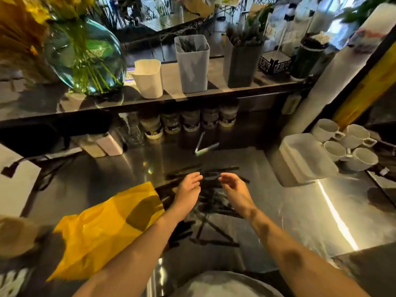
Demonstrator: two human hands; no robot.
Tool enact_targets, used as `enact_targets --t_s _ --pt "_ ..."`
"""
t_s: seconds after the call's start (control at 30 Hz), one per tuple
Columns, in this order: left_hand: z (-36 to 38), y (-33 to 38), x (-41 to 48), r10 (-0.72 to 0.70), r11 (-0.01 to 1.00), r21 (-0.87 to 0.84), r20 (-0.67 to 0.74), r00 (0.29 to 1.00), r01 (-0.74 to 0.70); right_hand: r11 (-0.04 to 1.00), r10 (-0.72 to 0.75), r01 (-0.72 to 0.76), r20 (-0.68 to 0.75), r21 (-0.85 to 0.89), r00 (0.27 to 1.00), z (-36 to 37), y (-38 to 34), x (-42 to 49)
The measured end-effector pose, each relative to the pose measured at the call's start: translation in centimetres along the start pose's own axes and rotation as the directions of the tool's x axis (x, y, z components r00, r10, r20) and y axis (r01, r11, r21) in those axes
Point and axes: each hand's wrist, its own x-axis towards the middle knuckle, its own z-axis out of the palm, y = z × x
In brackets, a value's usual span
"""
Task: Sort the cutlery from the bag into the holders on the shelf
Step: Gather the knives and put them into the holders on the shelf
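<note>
Black cutlery (210, 202) lies scattered in a pile on the steel counter, beside a yellow plastic bag (102, 228) at the left. Both hands hover over the pile with fingers relaxed: my left hand (188, 191) and my right hand (235, 189), neither holding anything. On the shelf above stand three holders: a low white one (147, 79), a tall grey one (192, 65) with black forks inside, and a dark one (244, 61) with black cutlery in it.
A glass vase (85, 56) with green stems stands left on the shelf. Jars (188, 121) line up under the shelf. A clear lidded box (304, 159) and white cups (347, 142) sit at the right. A wrapped straw (205, 148) lies on the counter.
</note>
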Motion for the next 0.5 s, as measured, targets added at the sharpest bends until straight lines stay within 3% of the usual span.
enact_targets --t_s 0.2,0.33,0.5 --pt "-0.2 -3.0 -1.3 -0.161 0.986 -0.046 -0.036 0.986 0.159 0.996 0.068 -0.069 -0.03 -0.047 0.997 0.9 3.8 -2.5" --pt "0.5 -4.6 -1.7 -0.227 0.974 0.016 -0.022 0.974 0.228 0.985 0.117 -0.123 -0.06 -0.119 0.991 0.0 5.9 -4.0" --pt "2.0 -6.7 -2.5 -0.292 0.953 0.091 0.04 0.956 0.288 0.938 0.128 -0.154 -0.102 -0.31 0.987 -0.8 8.7 -5.1"
